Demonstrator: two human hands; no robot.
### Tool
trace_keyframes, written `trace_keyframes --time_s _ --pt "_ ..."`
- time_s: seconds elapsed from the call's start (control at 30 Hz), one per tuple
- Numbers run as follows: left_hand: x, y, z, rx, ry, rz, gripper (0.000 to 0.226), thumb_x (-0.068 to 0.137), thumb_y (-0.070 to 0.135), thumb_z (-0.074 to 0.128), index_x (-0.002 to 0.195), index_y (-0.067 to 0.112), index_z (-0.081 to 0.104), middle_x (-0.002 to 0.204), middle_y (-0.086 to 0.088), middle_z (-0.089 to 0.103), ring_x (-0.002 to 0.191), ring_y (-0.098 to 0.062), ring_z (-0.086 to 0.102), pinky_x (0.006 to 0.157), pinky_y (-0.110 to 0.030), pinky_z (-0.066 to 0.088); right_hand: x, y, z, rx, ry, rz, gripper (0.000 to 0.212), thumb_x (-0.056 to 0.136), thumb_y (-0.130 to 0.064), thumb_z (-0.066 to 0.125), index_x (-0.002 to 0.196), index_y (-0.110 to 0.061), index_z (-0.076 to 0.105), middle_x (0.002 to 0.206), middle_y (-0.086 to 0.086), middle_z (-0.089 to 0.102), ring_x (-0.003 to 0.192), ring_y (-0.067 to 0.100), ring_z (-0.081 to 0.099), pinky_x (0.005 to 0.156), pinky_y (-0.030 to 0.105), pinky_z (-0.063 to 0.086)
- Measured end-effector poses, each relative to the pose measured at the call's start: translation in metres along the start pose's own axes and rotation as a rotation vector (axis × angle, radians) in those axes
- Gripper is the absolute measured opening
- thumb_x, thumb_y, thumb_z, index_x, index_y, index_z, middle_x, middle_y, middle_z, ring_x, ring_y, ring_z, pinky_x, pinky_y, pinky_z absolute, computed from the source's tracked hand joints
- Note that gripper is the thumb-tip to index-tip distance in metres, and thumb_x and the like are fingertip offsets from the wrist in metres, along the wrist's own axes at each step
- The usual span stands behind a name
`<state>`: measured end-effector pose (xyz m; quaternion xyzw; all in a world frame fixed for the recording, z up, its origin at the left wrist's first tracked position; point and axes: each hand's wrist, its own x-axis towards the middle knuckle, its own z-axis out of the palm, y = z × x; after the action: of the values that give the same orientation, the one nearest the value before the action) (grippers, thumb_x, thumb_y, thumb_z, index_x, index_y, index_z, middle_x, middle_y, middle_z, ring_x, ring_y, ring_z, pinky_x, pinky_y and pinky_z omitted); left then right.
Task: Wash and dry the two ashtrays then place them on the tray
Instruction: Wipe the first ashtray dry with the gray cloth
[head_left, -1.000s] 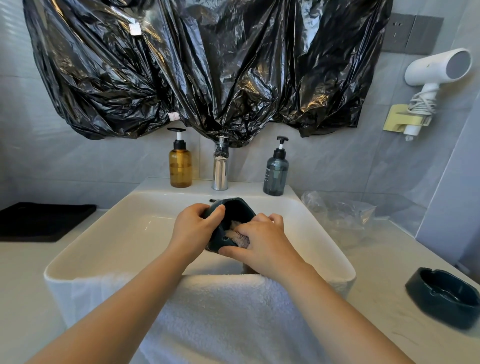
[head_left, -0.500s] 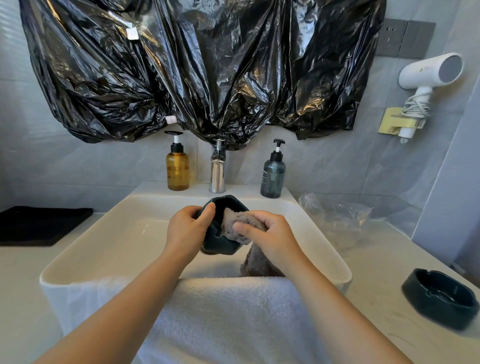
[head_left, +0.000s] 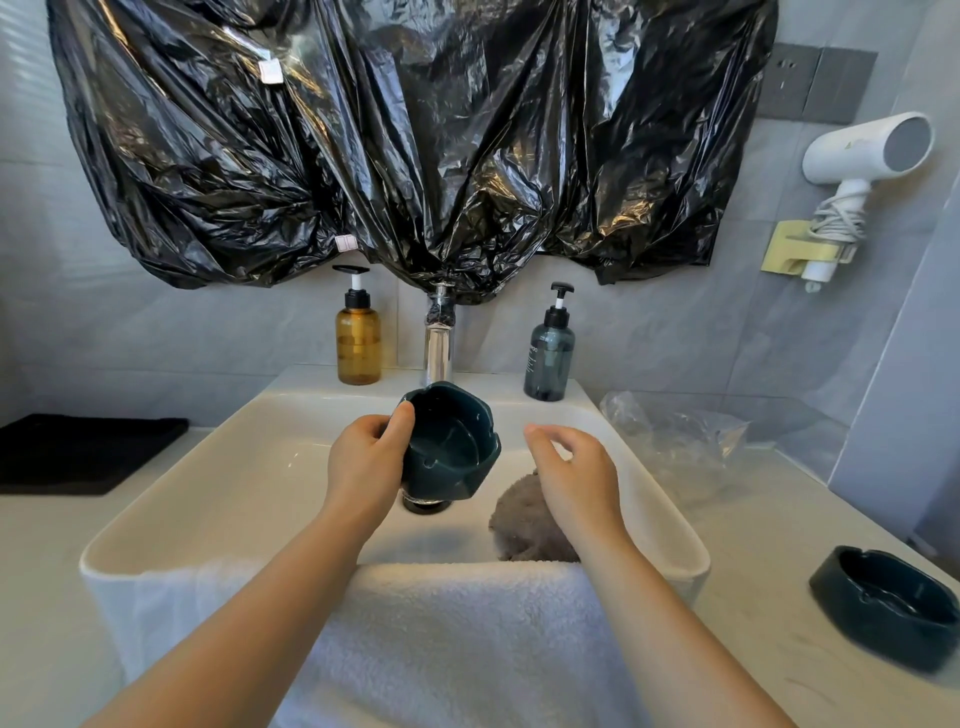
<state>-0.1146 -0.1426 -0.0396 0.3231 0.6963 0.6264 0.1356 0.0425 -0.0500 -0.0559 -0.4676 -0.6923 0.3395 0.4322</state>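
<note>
Released since half a second earlier: the grey cloth (head_left: 519, 525), then pinched by the right hand (head_left: 576, 473) at the rim of the held ashtray (head_left: 452, 441), is now seen lying on the floor of the basin (head_left: 156, 519), partly hidden beneath that hand's wrist. Right hand is noted clear of both, fingers loosely curled, nothing gripped (palm down, above the cloth). Hands are apart, with bare basin seen between them.

Held ashtray, dark teal, is gripped by the left hand (head_left: 366, 462) at its 9 o'clock edge, thumb laid over the rim. It is tilted so that the hollow faces the camera, above the drain (head_left: 423, 504). Right hand is found at its 3 o'clock, cloth at its 4 o'clock.

Second ashtray (head_left: 883, 605) is set upright on the counter at the basin's 4 o'clock, well apart from both hands. Black tray (head_left: 78, 452) is seen on the counter at the basin's 9 o'clock. White towel (head_left: 467, 623) is draped over the 6 o'clock rim, under both forearms. Faucet (head_left: 439, 338) is fixed at 12 o'clock.
</note>
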Motion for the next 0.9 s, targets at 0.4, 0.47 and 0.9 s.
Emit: trace_keyframes --time_s 0.4,0.47,0.9 --pt "-0.008 0.001 0.004 0.064 -0.164 0.109 0.033 0.101 0.040 0.037 0.115 0.019 0.060 0.118 0.000 0.062 0.103 -0.017 0.055 0.086 -0.034 0.051 0.000 -0.010 0.002 0.378 -0.420 0.175 0.031 0.101 -0.044 0.042 0.124 -0.026 0.052 0.129 0.005 0.058 0.112 0.028 0.062 0.075 0.037 0.062" --pt "-0.013 0.003 -0.001 0.209 -0.114 0.359 0.033 0.100 0.037 0.042 0.125 0.022 0.057 0.122 0.009 0.055 0.109 -0.007 0.048 0.091 -0.026 0.040 0.001 -0.010 0.000 0.289 -0.355 0.177 0.030 0.101 -0.044 0.040 0.119 -0.025 0.054 0.124 0.004 0.059 0.114 0.026 0.057 0.072 0.033 0.061" --pt "-0.023 0.007 0.002 0.156 -0.463 0.179 0.013 0.094 0.021 0.058 0.084 0.013 0.063 0.082 -0.005 0.068 0.080 -0.020 0.062 0.071 -0.029 0.048 0.002 -0.013 -0.004 0.424 -0.376 0.300 0.037 0.101 -0.046 0.040 0.126 -0.019 0.046 0.116 0.015 0.067 0.095 0.028 0.071 0.079 0.033 0.060"
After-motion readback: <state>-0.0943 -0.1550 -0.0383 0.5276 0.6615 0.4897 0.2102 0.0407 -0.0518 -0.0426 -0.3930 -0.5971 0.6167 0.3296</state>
